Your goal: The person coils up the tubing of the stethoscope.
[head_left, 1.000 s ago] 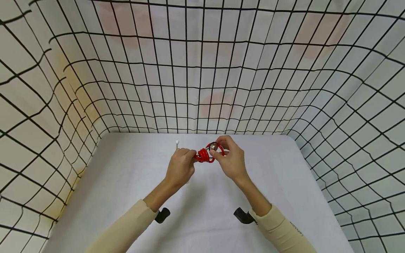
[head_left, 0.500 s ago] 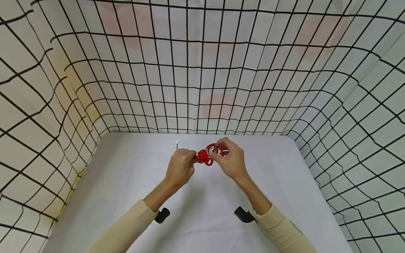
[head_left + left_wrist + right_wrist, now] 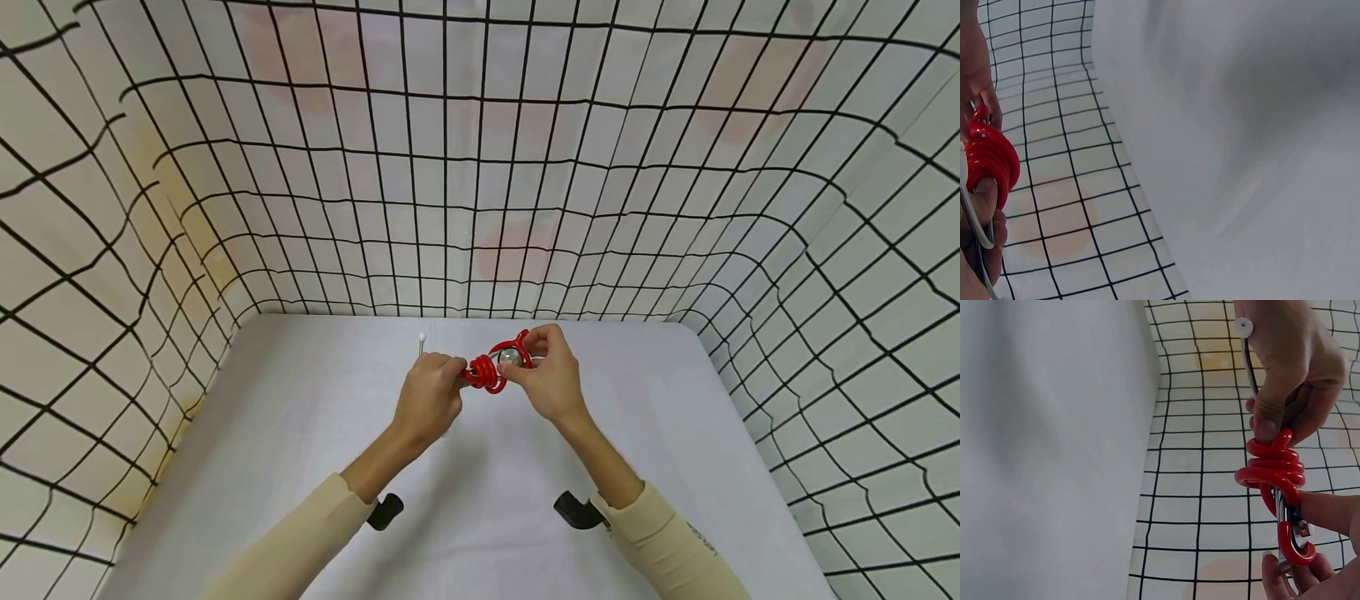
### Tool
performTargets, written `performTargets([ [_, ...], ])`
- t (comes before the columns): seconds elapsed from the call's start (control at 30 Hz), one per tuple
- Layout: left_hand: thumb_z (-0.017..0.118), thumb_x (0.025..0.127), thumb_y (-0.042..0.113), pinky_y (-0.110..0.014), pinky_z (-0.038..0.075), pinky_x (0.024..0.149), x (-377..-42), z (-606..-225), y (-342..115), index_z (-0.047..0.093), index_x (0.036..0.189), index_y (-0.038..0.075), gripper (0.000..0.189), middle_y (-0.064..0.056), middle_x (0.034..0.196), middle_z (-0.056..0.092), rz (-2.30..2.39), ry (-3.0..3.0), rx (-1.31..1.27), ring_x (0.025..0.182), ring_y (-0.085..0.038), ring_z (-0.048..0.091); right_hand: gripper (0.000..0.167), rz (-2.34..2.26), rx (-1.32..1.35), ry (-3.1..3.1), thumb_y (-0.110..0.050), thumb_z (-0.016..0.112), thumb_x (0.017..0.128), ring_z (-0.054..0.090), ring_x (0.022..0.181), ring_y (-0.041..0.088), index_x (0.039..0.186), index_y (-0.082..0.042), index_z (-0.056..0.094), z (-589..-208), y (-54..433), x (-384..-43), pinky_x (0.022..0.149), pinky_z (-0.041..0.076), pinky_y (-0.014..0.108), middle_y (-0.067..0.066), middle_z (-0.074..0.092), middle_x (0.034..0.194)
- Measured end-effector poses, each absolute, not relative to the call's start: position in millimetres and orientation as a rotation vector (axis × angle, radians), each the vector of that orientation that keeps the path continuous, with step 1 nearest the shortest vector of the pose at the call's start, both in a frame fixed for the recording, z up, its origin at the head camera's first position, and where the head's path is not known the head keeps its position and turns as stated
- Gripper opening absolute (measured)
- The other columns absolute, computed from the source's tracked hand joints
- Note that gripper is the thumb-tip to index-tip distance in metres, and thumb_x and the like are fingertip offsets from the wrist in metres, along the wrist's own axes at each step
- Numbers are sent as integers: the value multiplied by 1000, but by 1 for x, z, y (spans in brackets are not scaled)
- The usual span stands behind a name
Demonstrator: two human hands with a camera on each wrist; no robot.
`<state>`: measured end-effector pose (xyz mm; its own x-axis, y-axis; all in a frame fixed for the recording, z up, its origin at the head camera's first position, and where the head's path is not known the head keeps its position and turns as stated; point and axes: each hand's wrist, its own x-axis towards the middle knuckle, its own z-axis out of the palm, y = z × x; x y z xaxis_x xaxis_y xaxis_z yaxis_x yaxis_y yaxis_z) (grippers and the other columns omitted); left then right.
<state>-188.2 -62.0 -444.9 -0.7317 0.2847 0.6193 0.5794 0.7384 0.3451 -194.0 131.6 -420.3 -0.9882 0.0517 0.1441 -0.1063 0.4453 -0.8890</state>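
Note:
My left hand (image 3: 427,396) grips one end of a red, glossy coiled cord (image 3: 482,372) wound round thin metal rods. A metal rod with a white tip (image 3: 422,340) sticks up past this hand, its round end (image 3: 1244,327) showing in the right wrist view. My right hand (image 3: 553,379) pinches the other end, where a red loop surrounds a round silver piece (image 3: 511,357). In the right wrist view, the thumb touches the metal part (image 3: 1301,529) beside a red hook-like bend (image 3: 1295,551). Curved metal wire (image 3: 977,219) crosses the left fingers. The whole piece is held above the table.
A white-covered table (image 3: 637,467) lies under both hands. Black netting (image 3: 480,183) stands in front of pale walls at the back and sides. A dark attachment (image 3: 386,511) shows by the left sleeve, another (image 3: 577,510) by the right sleeve.
The red loop at the right hand has turned and its upper part now stands higher. The silver piece has shifted slightly within it. The left hand keeps its grip in place.

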Motion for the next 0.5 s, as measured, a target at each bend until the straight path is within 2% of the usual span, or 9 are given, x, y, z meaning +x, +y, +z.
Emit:
performTargets([
  [0.23,78,84,-3,-34,56,74,-189,-445,-63,75,89,1,7,-7,80,75,-724,-2396,-650,75,-21,66,47,1538,110,-2471,-13,83,83,68,103,33,118,-8,52,-426,130,-194,81,62,45,14,66,117],
  [0.5,79,84,-1,-34,57,74,-190,-444,-63,76,90,0,7,-8,82,75,-750,-2375,-646,75,-21,67,39,1383,234,-2368,-11,80,85,68,104,29,115,-4,57,-428,129,-192,88,59,47,13,70,112],
])
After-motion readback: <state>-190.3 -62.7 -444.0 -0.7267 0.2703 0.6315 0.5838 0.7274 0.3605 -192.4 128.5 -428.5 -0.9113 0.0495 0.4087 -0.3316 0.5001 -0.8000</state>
